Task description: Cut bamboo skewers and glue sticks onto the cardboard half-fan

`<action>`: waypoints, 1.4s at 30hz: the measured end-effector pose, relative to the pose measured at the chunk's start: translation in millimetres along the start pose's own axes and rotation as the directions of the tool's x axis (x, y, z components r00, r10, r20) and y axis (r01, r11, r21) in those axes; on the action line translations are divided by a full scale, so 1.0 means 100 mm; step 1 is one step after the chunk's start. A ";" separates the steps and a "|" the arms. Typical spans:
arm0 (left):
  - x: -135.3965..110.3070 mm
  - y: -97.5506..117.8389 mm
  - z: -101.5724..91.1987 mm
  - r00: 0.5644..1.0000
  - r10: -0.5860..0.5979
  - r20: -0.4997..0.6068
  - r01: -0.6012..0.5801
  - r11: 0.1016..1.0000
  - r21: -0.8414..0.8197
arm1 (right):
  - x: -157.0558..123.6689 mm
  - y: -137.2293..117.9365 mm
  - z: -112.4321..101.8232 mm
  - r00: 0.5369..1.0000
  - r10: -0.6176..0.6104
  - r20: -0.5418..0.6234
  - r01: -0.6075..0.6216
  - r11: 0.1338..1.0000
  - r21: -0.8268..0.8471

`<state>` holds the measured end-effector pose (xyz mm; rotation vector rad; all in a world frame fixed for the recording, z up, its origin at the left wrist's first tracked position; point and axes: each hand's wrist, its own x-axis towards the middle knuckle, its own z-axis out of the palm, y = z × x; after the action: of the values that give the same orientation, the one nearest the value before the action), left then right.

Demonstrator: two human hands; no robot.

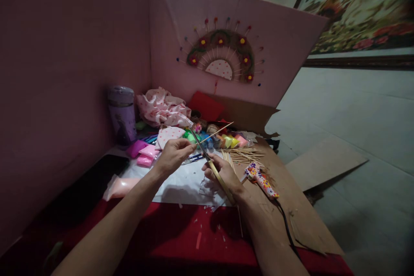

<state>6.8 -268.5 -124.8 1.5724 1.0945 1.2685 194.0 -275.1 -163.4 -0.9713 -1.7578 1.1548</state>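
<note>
My left hand (pixel 173 155) pinches a thin wooden skewer (pixel 217 131) that points up and to the right. My right hand (pixel 223 174) grips a pair of scissors with yellowish handles (pixel 217 174); the dark blades (pixel 196 139) reach up toward the skewer near my left fingers. Both hands hover over a white sheet (pixel 181 183) on the red table covering (pixel 181 237). A pile of loose skewers (pixel 246 155) lies just beyond my right hand.
A glue gun with a dotted cover (pixel 261 180) and black cord lies right of my hand on cardboard (pixel 291 207). Coloured clay packets (pixel 144 153), a purple tumbler (pixel 122 114), crumpled dotted cloth (pixel 161 108) and a decorated fan (pixel 221 54) on the pink board stand behind.
</note>
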 end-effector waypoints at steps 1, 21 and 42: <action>0.00 0.00 0.00 1.000 -0.001 0.002 0.001 1.000 0.000 | 0.00 0.00 0.00 1.000 0.003 -0.001 -0.003 1.000 -0.002; 0.01 -0.02 0.01 1.000 -0.006 0.002 0.006 1.000 0.008 | 0.01 0.01 -0.02 1.000 -0.009 0.029 0.010 1.000 -0.029; -0.03 -0.04 0.04 0.988 0.153 -0.031 -0.135 0.936 0.324 | 0.01 -0.02 -0.03 1.000 0.013 0.004 -0.013 1.000 -0.011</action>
<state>9.5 -270.9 -129.7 1.8990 1.2921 1.2837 195.7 -273.8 -160.9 -0.9888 -1.7652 1.1575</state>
